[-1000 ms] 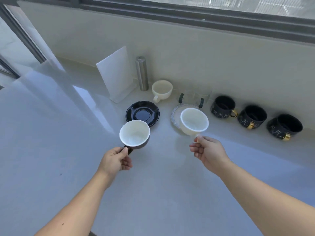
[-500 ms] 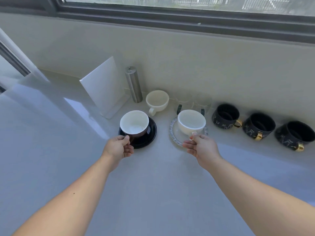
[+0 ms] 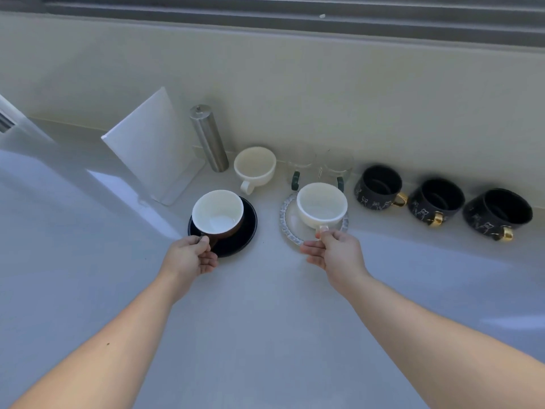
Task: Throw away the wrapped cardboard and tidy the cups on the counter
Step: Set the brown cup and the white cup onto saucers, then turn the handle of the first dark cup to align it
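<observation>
A brown cup with a white inside (image 3: 217, 212) rests on a black saucer (image 3: 241, 237); my left hand (image 3: 188, 256) pinches its handle. To the right, a white cup (image 3: 321, 203) sits on a clear glass saucer (image 3: 287, 222), and my right hand (image 3: 336, 255) holds its handle. A cream cup (image 3: 255, 165) stands behind them by the wall. Three black mugs with gold handles (image 3: 379, 187) (image 3: 436, 200) (image 3: 497, 211) line the wall at the right. No wrapped cardboard is in view.
A white upright stand (image 3: 147, 146) and a steel cylinder (image 3: 209, 138) stand at the back left. Two clear glass cups with dark handles (image 3: 320, 168) sit behind the white cup. The pale counter (image 3: 265, 320) runs toward me under both forearms.
Both hands carried their cups forward and down: the brown cup came onto the black saucer, the white cup onto the glass saucer. The view also tilted lower.
</observation>
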